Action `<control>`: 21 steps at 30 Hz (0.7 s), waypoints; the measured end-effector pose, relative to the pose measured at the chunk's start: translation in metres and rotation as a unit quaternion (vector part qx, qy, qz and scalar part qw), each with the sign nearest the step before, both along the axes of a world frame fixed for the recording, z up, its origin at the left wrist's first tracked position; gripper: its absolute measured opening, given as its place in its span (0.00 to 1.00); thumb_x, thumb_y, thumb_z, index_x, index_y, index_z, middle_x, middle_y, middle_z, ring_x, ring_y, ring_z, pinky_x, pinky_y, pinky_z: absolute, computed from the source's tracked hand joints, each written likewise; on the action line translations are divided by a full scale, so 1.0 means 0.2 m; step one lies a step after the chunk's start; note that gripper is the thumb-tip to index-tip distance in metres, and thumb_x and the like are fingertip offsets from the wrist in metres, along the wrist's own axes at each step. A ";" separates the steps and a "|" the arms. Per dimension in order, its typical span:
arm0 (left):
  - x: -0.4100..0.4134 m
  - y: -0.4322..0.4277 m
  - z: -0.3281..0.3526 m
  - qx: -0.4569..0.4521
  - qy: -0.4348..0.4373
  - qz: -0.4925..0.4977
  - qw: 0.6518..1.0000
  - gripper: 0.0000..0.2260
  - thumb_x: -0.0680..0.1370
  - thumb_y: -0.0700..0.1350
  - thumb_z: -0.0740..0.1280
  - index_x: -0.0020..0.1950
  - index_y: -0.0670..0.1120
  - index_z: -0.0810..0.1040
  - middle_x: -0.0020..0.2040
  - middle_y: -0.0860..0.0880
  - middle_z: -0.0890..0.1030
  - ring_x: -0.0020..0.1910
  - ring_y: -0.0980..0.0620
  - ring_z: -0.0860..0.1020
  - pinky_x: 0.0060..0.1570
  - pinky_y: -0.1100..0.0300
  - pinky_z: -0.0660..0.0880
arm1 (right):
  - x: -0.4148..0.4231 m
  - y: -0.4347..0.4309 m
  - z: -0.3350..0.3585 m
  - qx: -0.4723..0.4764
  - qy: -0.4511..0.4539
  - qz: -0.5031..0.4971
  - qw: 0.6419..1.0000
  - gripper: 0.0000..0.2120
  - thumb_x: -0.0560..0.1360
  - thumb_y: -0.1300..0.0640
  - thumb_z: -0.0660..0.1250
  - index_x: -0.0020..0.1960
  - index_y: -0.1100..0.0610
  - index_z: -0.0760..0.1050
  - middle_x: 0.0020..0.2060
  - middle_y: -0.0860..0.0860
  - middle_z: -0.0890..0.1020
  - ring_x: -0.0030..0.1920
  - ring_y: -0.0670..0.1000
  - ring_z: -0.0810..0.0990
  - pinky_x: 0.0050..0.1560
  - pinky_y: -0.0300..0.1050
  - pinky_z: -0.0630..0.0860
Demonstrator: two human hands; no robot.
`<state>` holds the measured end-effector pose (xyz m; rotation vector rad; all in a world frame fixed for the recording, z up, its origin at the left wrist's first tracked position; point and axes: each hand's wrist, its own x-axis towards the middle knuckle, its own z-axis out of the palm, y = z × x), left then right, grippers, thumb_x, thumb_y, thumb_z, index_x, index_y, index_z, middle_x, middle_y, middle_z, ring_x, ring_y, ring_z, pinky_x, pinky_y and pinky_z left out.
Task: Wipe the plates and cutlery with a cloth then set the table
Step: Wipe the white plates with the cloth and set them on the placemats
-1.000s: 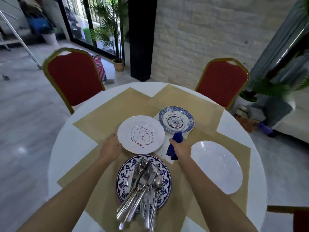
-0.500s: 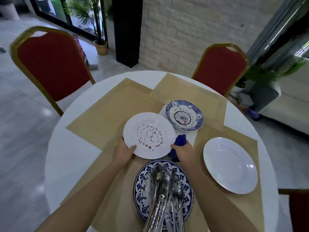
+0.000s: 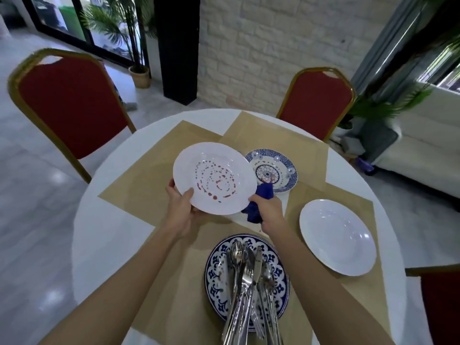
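1. Cutlery point(image 3: 246, 290): a heap of forks, knives and spoons is piled on a blue-and-white patterned plate point(image 3: 216, 267), set nearest the viewer on a tan placemat point(image 3: 179, 282).

2. Plain white plate point(image 3: 337, 236): laid flat on a mat to the right, apart from both hands and unmarked.

3. Left hand point(image 3: 180, 207): closed on the near-left rim of the stained plate point(image 3: 214, 178). The thumb is laid over the upper face; the fingers are hidden beneath.

4. Right hand point(image 3: 270, 210): curled tight round a bunched blue cloth point(image 3: 258, 202). It is placed at the near-right rim of the stained plate. Whether cloth and plate are touching cannot be told.

5. Stained plate: white, marked with rings of reddish spots in its well. It is held up off the mats between the two hands and tilted toward the viewer, just beyond the cutlery plate.

6. Small blue floral plate point(image 3: 273, 170): set flat just behind the cloth, partly covered at its left edge by the stained plate.

7. Round white table point(image 3: 112, 220): overlaid with several tan mats.

8. Red chairs with gold frames: one is stationed far left point(image 3: 72, 105), one far right point(image 3: 316, 103).

9. Pale brick wall point(image 3: 273, 46): seen beyond the chairs.
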<state>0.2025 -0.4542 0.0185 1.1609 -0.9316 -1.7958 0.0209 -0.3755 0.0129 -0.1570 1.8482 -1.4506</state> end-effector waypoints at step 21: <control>0.07 0.24 0.36 -0.050 0.032 -0.074 0.995 0.12 0.84 0.50 0.49 0.65 0.64 0.63 0.57 0.54 0.78 0.52 0.50 0.80 0.36 0.52 0.80 | 0.23 0.12 0.32 -0.010 0.490 0.554 0.673 0.26 0.82 0.51 0.56 0.78 0.49 0.53 0.78 0.45 0.53 0.78 0.49 0.49 0.77 0.50 0.47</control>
